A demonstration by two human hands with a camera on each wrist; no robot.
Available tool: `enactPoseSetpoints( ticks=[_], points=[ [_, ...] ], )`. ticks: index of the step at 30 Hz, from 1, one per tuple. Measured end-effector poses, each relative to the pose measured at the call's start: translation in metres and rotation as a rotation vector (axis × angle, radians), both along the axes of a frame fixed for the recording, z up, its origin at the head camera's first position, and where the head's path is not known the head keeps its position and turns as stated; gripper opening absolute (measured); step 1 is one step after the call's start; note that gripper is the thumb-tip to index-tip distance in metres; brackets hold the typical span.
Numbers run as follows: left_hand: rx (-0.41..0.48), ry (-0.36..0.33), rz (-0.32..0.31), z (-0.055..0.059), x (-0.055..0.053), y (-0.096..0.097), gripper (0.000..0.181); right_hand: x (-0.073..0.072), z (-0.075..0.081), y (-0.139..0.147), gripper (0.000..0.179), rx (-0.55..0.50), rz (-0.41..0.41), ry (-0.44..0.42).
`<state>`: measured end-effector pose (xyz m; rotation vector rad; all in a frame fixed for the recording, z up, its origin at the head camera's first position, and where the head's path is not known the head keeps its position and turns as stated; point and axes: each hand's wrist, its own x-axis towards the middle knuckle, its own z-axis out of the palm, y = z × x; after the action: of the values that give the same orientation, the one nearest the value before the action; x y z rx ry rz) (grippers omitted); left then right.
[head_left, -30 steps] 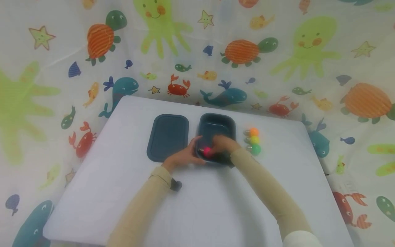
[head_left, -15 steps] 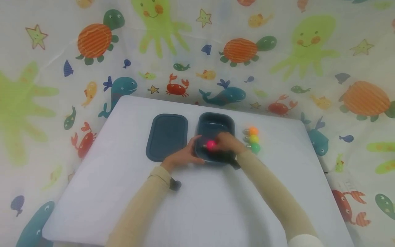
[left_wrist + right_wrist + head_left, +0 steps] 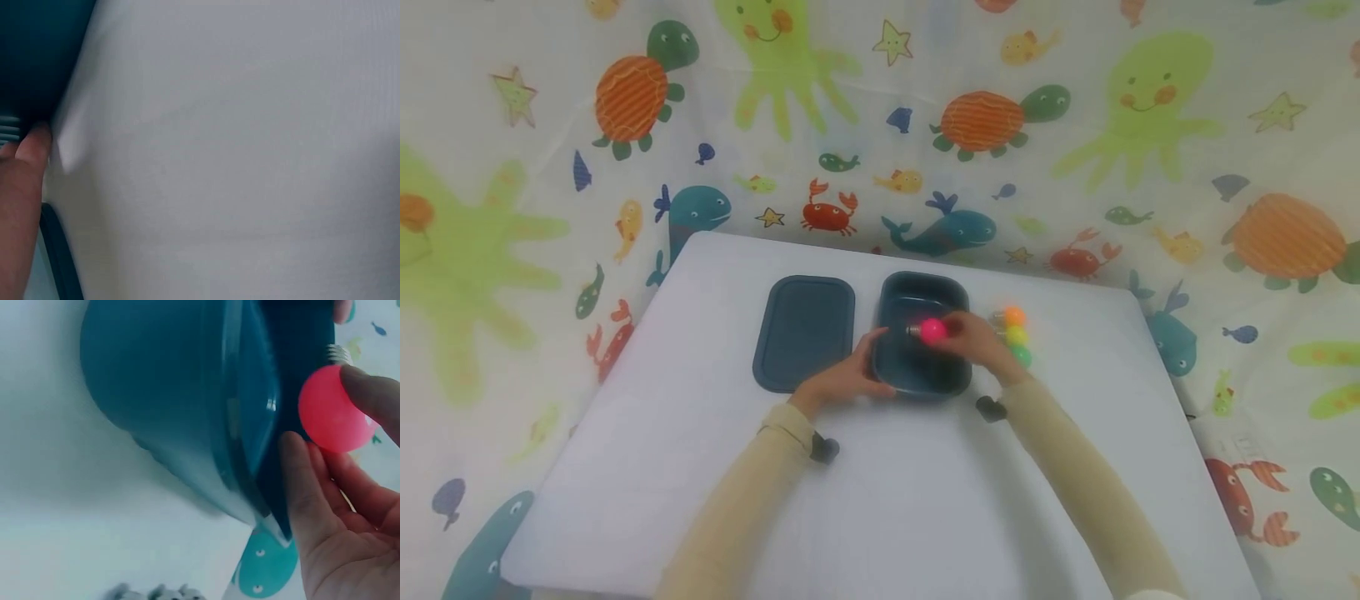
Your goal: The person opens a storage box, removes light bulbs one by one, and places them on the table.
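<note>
A pink light bulb (image 3: 933,332) with a silvery screw base is pinched by its round end between the thumb and fingers of my right hand (image 3: 976,340). It hangs over the dark teal box (image 3: 925,390), base pointing left. In the right wrist view the pink bulb (image 3: 334,409) sits between thumb and fingertips, beside the box wall (image 3: 162,375). My left hand (image 3: 844,382) rests against the box's near left corner, thumb along the front and fingers along the left side. In the left wrist view one straight finger (image 3: 34,147) touches the box's lower edge.
A flat dark teal lid (image 3: 807,329) lies left of the box. To the right, orange (image 3: 1015,316), yellow (image 3: 1017,335) and green (image 3: 1020,356) bulbs lie in a row on the white table (image 3: 880,500). A curtain printed with sea animals (image 3: 977,121) stands behind.
My right hand has lifted the pink bulb up from low inside the box and moved it right and away from me. The left hand stays at the box corner.
</note>
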<state>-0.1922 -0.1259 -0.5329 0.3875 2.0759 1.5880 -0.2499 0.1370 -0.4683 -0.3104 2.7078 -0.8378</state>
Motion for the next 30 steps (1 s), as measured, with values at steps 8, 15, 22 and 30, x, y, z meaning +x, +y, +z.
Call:
enactPoseSetpoints(
  ticks=[8, 15, 22, 30],
  points=[
    [-0.014, -0.003, 0.013, 0.001, -0.002, 0.004, 0.108, -0.004, -0.004, 0.018, 0.064, -0.14, -0.068, 0.005],
    [-0.031, 0.012, 0.023, -0.002, -0.005, 0.007, 0.108, -0.001, -0.009, 0.035, 0.059, -0.383, -0.106, -0.058],
    [-0.026, 0.014, 0.013, -0.002, -0.012, 0.004, 0.109, 0.006, -0.007, 0.045, 0.05, -0.526, -0.129, -0.08],
    [-0.024, 0.009, 0.001, -0.005, -0.02, 0.002, 0.109, 0.016, -0.001, 0.057, 0.044, -0.543, -0.208, -0.055]
  ],
)
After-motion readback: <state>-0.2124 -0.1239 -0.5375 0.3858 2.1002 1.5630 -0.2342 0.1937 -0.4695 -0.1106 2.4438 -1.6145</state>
